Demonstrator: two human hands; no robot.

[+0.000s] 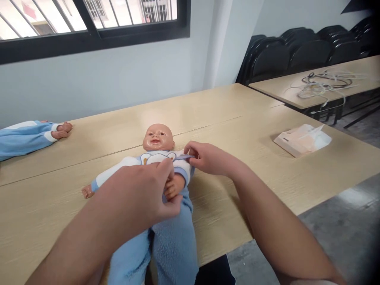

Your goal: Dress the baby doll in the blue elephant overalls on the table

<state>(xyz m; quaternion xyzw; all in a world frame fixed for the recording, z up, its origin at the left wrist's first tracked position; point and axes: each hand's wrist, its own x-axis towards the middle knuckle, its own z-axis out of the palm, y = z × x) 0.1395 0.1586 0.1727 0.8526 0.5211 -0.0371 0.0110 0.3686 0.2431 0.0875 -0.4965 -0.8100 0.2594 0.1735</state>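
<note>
A bald baby doll (158, 137) lies on its back on the table, head toward the window. It wears a white and light-blue top (130, 161) with an animal-face print, and fuzzy blue trousers (176, 245). My left hand (142, 194) is curled around the doll's small hand (173, 187) over its belly, thumb below and fingers above; some fingers are hidden. At the doll's shoulder, my right hand (204, 158) pinches a fold of the top and pulls it outward. The doll's other arm stretches out to the left, its hand (87, 192) resting on the table.
On the left lies a second doll (29, 138) in blue clothes, only its legs and feet showing. A tissue pack (303, 139) sits on the right of the wooden table (225, 221). Tangled cables (323, 85) lie on another table, with stacked black chairs (273, 57) behind.
</note>
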